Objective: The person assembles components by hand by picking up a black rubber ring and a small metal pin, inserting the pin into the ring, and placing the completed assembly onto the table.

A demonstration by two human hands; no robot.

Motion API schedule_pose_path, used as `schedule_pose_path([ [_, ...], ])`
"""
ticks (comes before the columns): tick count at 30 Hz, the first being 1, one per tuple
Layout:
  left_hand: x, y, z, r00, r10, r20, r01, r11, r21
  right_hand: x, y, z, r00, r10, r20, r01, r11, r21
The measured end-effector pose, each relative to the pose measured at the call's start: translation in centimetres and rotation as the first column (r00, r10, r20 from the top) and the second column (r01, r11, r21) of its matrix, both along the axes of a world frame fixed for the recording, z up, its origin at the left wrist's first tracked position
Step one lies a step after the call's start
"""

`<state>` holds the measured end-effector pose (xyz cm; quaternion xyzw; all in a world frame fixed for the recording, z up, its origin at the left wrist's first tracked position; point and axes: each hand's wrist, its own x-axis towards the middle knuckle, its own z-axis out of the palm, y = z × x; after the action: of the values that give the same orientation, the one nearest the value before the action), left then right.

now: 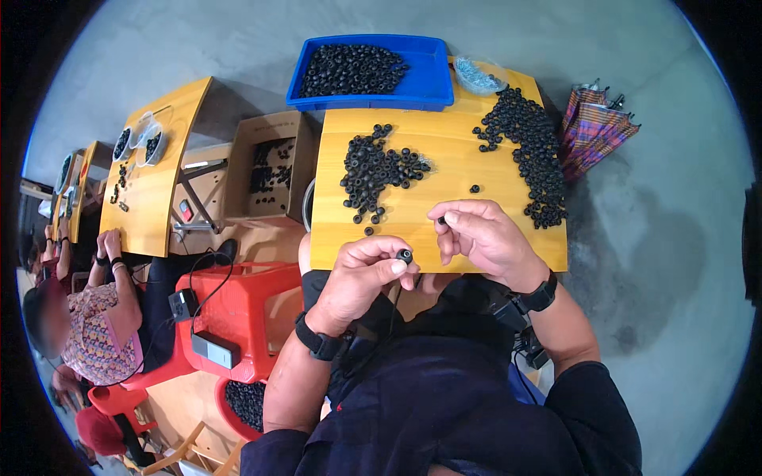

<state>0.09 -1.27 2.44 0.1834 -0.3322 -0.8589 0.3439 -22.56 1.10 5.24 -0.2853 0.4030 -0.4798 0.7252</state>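
Note:
Above the near edge of the yellow table (444,170), my left hand (361,278) pinches a small black knob-like part (406,256), its hollow end with a pale ring turned up. My right hand (488,238), close by on the right, has thumb and forefinger closed on a smaller dark piece (443,221); its exact kind is too small to tell. A lone black part (475,189) lies just beyond my right hand. Farther off, a loose pile of black parts (373,170) lies on the left, with some small silvery pieces (421,164) at its right side.
A long heap of black parts (532,151) runs down the table's right side. At the far edge are a blue tray (432,71) of parts and a clear bowl (480,78) of silvery pieces. A cardboard box (238,170), red stool (246,297) and seated person (103,317) are left; a plaid umbrella (591,131) right.

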Motion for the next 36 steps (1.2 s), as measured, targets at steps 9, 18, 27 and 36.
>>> schedule_pose_path([
  [9, 0.2, -0.3, 0.0, 0.982, 0.027, 0.188, -0.016, 0.998, -0.059, 0.4, 0.0, 0.0, 0.979, -0.036, 0.203, 0.016, 0.995, 0.1],
  [18, -0.7, -0.4, 0.9, 0.976, 0.037, 0.212, -0.01, 0.992, -0.126, 0.5, 0.1, 0.2, 0.969, -0.052, 0.243, 0.026, 0.994, 0.109],
  [27, -0.6, -0.4, 0.8, 0.965, 0.029, 0.262, 0.014, 0.987, -0.161, 2.0, 1.3, 2.5, 0.953, 0.004, -0.303, -0.076, 0.971, -0.227],
  [36, -0.4, -0.4, 0.6, 0.969, 0.024, 0.248, 0.015, 0.988, -0.155, 2.9, 1.5, 3.0, 0.894, -0.034, -0.447, -0.128, 0.936, -0.329],
])
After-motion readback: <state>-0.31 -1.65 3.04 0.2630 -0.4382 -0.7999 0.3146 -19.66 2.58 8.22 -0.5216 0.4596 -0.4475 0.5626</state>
